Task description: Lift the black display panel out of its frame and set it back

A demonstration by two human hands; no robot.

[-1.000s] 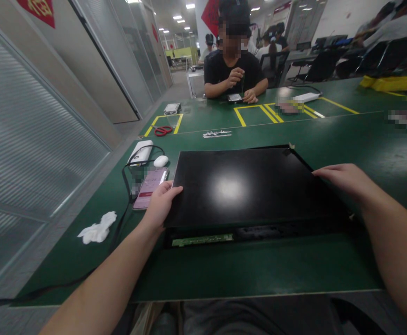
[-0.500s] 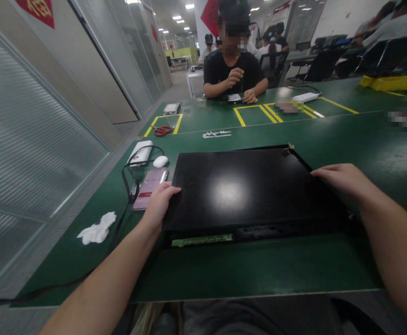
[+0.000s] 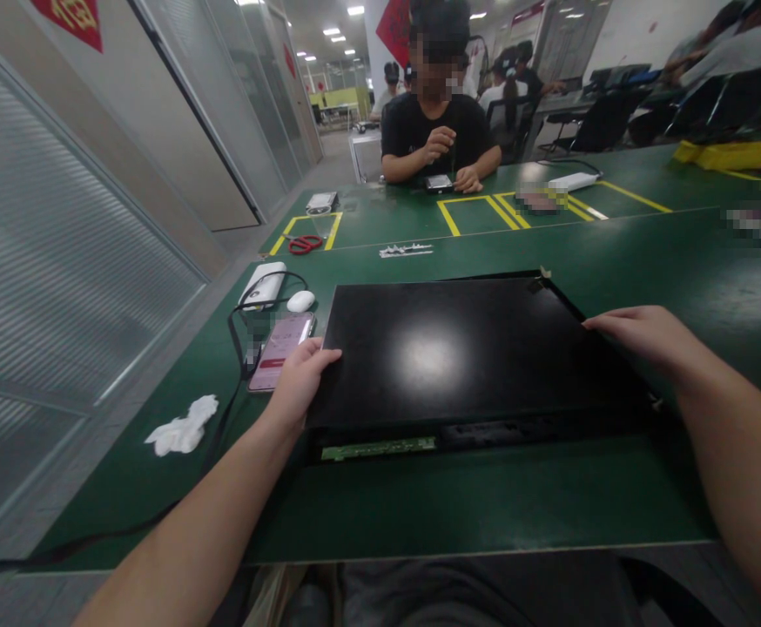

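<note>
A flat, glossy black display panel (image 3: 387, 374) lies over a thin black frame (image 3: 567, 300) that shows past its far right corner. Along its near side runs a narrow green circuit board (image 3: 378, 448). My left hand (image 3: 302, 374) holds the panel's left edge, thumb on top and fingers out of sight at the side. At the opposite edge, my right hand (image 3: 642, 335) is closed with its fingertips on the rim; its lower fingers are hidden. Whether the panel is seated in the frame, I cannot tell.
Left of the panel are a phone (image 3: 282, 348), a white mouse (image 3: 300, 301), a white power bank (image 3: 264, 286), a black strap (image 3: 228, 409) and crumpled tissue (image 3: 183, 427). Red-handled scissors (image 3: 306, 245) and white strips (image 3: 405, 251) lie farther off. A person (image 3: 442, 131) sits opposite.
The panel's left side and my left hand have shifted very slightly to the right. My right hand stays at the right edge.
</note>
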